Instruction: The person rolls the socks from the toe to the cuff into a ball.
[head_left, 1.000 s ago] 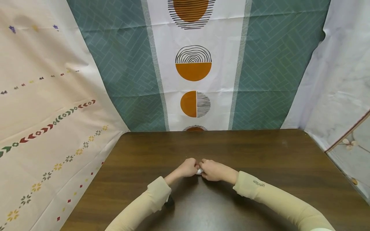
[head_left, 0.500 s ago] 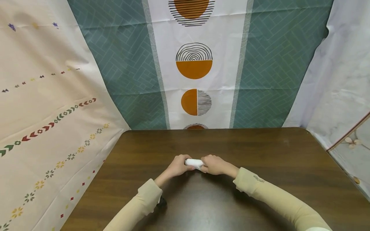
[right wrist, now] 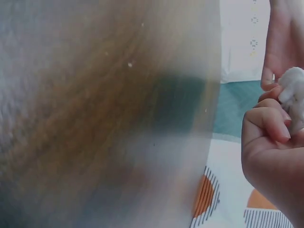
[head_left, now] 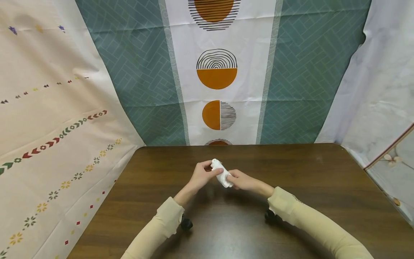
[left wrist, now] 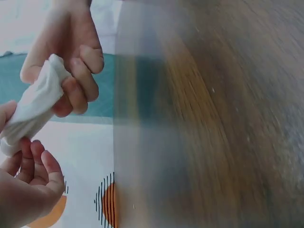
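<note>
A small roll of soft white cloth (head_left: 224,179) is held above the table between both hands, slanting from upper left to lower right in the head view. My left hand (head_left: 198,176) pinches its upper end between thumb and fingers. The lower end is gripped by my right hand (head_left: 244,181), with the thumb on top. Seen from the left wrist, the cloth (left wrist: 35,102) looks twisted and creased, and the right hand's fingers curl under it. The right wrist view shows only a bunched end of the cloth (right wrist: 292,90); the rest is cut off.
The dark brown wooden table (head_left: 155,165) has a glossy reflection near its front. A green and white patterned curtain (head_left: 226,86) hangs behind it. Cream cloth (head_left: 64,126) covers the left side, and a pale marbled sheet (head_left: 378,90) the right.
The hands first met low with the cloth mostly hidden. The left hand then drew leftward, exposing the white roll; now both hold it raised and tilted, its left end higher.
</note>
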A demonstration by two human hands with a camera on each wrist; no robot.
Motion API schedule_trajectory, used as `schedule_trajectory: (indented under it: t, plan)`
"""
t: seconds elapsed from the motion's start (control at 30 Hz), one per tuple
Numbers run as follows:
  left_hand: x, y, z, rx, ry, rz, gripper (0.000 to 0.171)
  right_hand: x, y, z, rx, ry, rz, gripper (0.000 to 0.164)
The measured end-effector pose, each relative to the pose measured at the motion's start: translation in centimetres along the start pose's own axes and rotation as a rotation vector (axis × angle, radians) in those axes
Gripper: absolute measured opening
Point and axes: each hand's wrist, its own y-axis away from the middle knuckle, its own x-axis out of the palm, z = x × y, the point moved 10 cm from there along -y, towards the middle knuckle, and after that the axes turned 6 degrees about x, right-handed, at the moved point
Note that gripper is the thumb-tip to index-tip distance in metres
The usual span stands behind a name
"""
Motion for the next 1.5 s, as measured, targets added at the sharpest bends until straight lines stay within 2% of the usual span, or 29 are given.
schedule_trajectory:
  t: [0.07,0.17,0.3,0.33,0.43,0.5,0.57,0.7,0.77,0.87,0.93,1.0,1.13,1.2,1.23,1.3,1.4,1.5]
  plan:
    - [0.1,0.0,-0.1,-0.011,0.015,-0.017,0.031,0.1,0.0,-0.4,0.034,-0.079,0.003,0.021]
    - [0.3,0.4,-1.5,-0.007,0.048,-0.020,0.034,0.6,0.0,-0.9,0.075,-0.229,0.035,0.018]
    - [0.9,0.7,-3.7,0.067,0.092,-0.005,0.048,1.6,0.1,-0.6,0.076,-0.434,0.114,0.015]
    - [1.1,0.6,-3.8,0.091,0.099,0.004,0.052,1.7,0.1,-0.3,0.067,-0.475,0.134,0.016]
    - [1.7,0.1,-3.1,0.149,0.110,0.047,0.057,2.2,0.2,0.2,0.056,-0.590,0.188,0.016]
    - [2.2,-0.1,-2.5,0.172,0.154,0.094,0.057,2.5,0.4,0.5,0.056,-0.658,0.227,0.018]
    - [2.8,-0.2,-2.0,0.171,0.252,0.161,0.056,2.9,0.5,0.8,0.045,-0.719,0.274,0.022]
    - [3.7,0.1,-2.3,0.145,0.471,0.276,0.053,3.6,1.0,1.5,0.011,-0.810,0.371,0.030]
    - [3.8,0.2,-2.5,0.136,0.515,0.297,0.052,3.8,1.2,1.9,-0.015,-0.840,0.415,0.032]
    - [3.6,0.1,-2.3,0.123,0.519,0.274,0.050,3.8,1.4,2.1,-0.025,-0.846,0.440,0.032]
    - [3.3,0.0,-2.0,0.103,0.493,0.228,0.049,3.6,1.3,1.8,-0.004,-0.783,0.395,0.032]
    - [2.7,-0.1,-1.7,0.091,0.439,0.158,0.047,2.9,1.0,1.0,0.037,-0.619,0.270,0.032]
    - [1.2,-0.2,-1.5,0.107,0.214,-0.005,0.040,-0.6,0.9,0.1,0.101,-0.100,-0.149,0.031]
    - [0.7,-0.2,-1.4,0.105,0.090,-0.066,0.036,-2.4,1.4,0.4,0.113,0.078,-0.344,0.028]
    - [0.6,-0.1,-1.3,0.100,0.044,-0.082,0.035,-3.0,1.7,0.8,0.096,0.131,-0.418,0.025]
    - [0.6,-0.1,-1.2,0.101,-0.027,-0.088,0.034,-3.6,2.0,1.8,0.039,0.174,-0.499,0.024]
    - [1.3,0.0,-1.4,0.118,-0.092,-0.060,0.033,-3.7,2.0,3.2,-0.061,0.182,-0.534,0.025]
    - [1.9,0.2,-1.7,0.145,-0.167,-0.035,0.030,-3.8,2.0,3.8,-0.098,0.180,-0.557,0.026]
